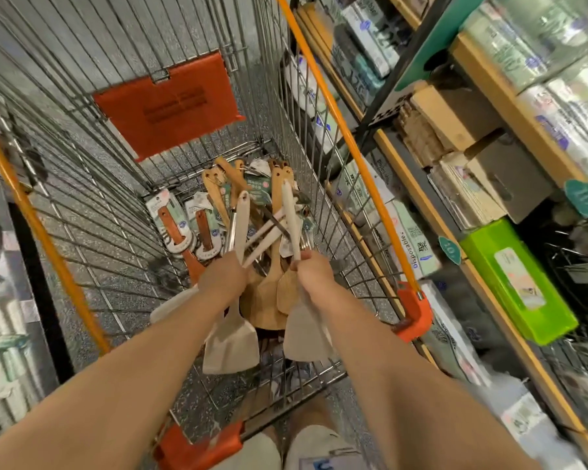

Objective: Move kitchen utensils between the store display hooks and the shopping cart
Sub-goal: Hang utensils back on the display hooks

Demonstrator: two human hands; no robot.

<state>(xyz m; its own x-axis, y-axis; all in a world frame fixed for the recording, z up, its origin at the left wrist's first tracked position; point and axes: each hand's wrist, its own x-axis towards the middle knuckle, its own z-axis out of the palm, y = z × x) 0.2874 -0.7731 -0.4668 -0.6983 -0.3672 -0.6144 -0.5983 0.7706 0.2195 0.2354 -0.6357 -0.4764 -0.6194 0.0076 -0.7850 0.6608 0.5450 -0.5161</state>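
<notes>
Reaching into the cart (364,167), the left hand (223,278) and right hand (311,271) are each closed around pale spatulas (231,344) above heaped wooden utensils (263,300). Right of the cart, "disposable" is read on a shelved box (411,247).

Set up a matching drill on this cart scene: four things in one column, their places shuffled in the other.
Things
1. wooden spatulas
2. green box
3. orange flap
4. pale spatulas

Places
a. on the shelf beside the cart
b. gripped by the left hand and the right hand
c. lying in the bottom of the cart
d. hanging on the cart's wire wall

Pairs: 1-c, 2-a, 3-d, 4-b
</notes>
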